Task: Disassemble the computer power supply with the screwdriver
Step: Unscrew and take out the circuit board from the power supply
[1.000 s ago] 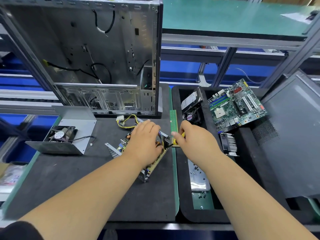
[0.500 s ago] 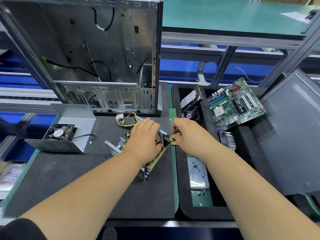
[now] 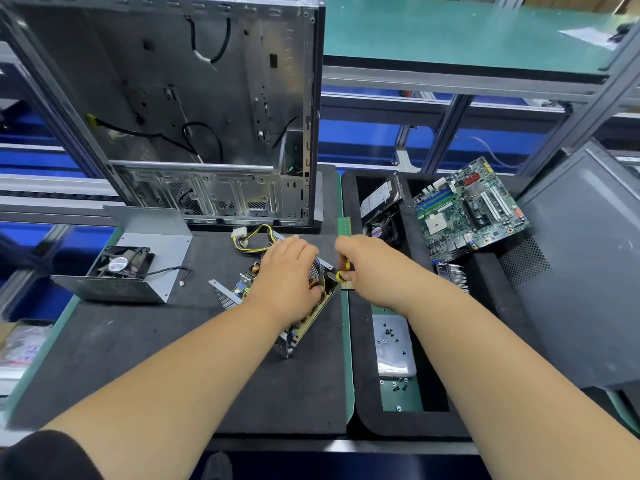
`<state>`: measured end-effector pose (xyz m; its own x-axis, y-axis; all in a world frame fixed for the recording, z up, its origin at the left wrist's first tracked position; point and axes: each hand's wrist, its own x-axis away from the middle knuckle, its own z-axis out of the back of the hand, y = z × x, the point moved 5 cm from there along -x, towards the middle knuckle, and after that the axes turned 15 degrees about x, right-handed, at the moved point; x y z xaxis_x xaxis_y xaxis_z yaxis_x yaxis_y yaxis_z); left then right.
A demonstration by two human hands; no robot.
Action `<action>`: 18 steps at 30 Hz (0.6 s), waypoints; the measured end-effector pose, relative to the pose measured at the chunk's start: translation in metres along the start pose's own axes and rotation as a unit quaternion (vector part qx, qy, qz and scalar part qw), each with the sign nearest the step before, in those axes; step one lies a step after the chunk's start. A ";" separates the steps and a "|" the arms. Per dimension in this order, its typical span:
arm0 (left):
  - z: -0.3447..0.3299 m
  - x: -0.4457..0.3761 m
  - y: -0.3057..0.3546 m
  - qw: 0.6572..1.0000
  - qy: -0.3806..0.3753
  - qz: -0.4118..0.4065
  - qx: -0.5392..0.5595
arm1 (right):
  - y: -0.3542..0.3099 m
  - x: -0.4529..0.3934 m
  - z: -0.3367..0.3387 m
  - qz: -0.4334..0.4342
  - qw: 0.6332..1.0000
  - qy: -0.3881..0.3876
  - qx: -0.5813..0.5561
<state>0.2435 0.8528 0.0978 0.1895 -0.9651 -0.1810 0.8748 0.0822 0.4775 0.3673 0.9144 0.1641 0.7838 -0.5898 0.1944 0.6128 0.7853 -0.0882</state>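
The open power supply (image 3: 298, 327) lies on the black mat at centre, its circuit board and metal base showing. My left hand (image 3: 287, 275) lies over the top of it, fingers curled round its components. My right hand (image 3: 377, 268) grips a screwdriver (image 3: 343, 271) with a yellow and black handle. Its tip points left into the power supply's right side. The removed cover with its fan (image 3: 124, 265) sits to the left. Yellow and black cables (image 3: 256, 237) trail from the unit's far end.
An empty computer case (image 3: 194, 109) stands behind the power supply. A black foam tray (image 3: 360, 341) on the right holds a motherboard (image 3: 467, 209), a hard drive (image 3: 381, 195), a heatsink (image 3: 453, 275) and loose screws (image 3: 391, 337). A grey side panel (image 3: 588, 258) leans at far right.
My right hand has moved left with the screwdriver, closer to the power supply's right side. My left hand has stayed on the unit.
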 end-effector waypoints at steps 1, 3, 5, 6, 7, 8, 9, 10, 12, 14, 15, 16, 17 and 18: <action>0.000 0.000 0.000 1.000 -0.001 0.001 0.000 | 0.002 0.001 0.000 0.006 1.000 -0.006 -0.004; 0.000 0.000 -0.001 1.000 0.002 0.004 0.002 | 0.005 0.005 -0.001 0.011 1.000 -0.006 -0.014; 0.000 0.000 -0.001 1.000 0.002 0.004 0.002 | 0.004 0.008 -0.002 -0.003 1.000 0.019 -0.020; 0.000 -0.001 -0.001 1.000 0.001 0.004 0.002 | 0.004 0.009 -0.002 -0.022 0.999 0.035 -0.006; 0.000 -0.001 0.000 1.000 0.001 0.004 0.001 | 0.005 0.009 -0.003 -0.047 0.997 0.048 0.033; 0.000 -0.001 -0.001 1.000 0.002 0.004 0.000 | 0.007 0.009 -0.003 -0.071 0.992 0.058 0.087; 0.000 -0.001 0.000 1.000 0.002 0.004 0.001 | 0.009 0.009 -0.003 -0.091 0.985 0.065 0.135; 0.000 -0.001 0.000 1.000 0.003 0.004 0.002 | 0.011 0.008 -0.003 -0.103 0.979 0.069 0.164; 0.000 -0.001 0.000 1.000 0.005 0.003 0.003 | 0.013 0.005 -0.004 -0.109 0.976 0.067 0.176; 0.001 -0.001 0.000 1.000 0.006 0.002 0.003 | 0.014 0.002 -0.006 -0.105 0.983 0.068 0.136; 0.001 -0.001 -0.001 1.000 0.006 0.002 0.004 | 0.013 0.001 -0.007 -0.104 0.986 0.074 0.105; 0.001 -0.001 -0.001 1.000 0.006 0.002 0.004 | 0.011 0.002 -0.007 -0.101 0.989 0.083 0.072; 0.001 -0.001 -0.001 1.000 0.007 0.000 0.003 | 0.010 0.003 -0.007 -0.101 0.990 0.094 0.038; 0.000 -0.001 -0.002 1.000 0.007 -0.001 0.002 | 0.008 0.004 -0.006 -0.101 0.989 0.103 0.005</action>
<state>0.2417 0.8538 0.0977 0.1947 -0.9615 -0.1938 0.8731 0.0799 0.4809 0.3758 0.9175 0.1581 0.6493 -0.7605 0.0033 0.7594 0.6481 -0.0572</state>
